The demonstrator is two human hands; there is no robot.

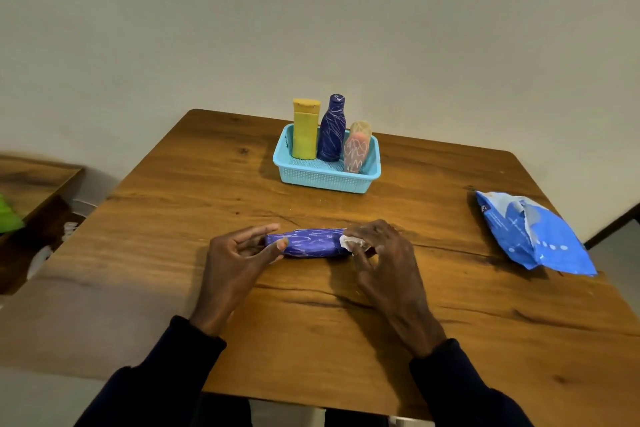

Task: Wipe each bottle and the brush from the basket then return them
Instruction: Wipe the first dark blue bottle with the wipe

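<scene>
The purple bottle [308,243] lies on its side mid-table. The left hand [235,253] pinches its 9 o'clock end between thumb and fingers, and the right hand's [384,253] curled fingers press a white wipe [348,242] on its 3 o'clock end. It would be best to roll it while stroking leftward. The basket [325,178] stands at 12 o'clock.

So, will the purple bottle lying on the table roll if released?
Probably: the purple bottle lies on its side, looks round, so it may roll. The left hand pinches it by fingertips, so likely light. The right hand's wipe may leave it slippery.
</scene>
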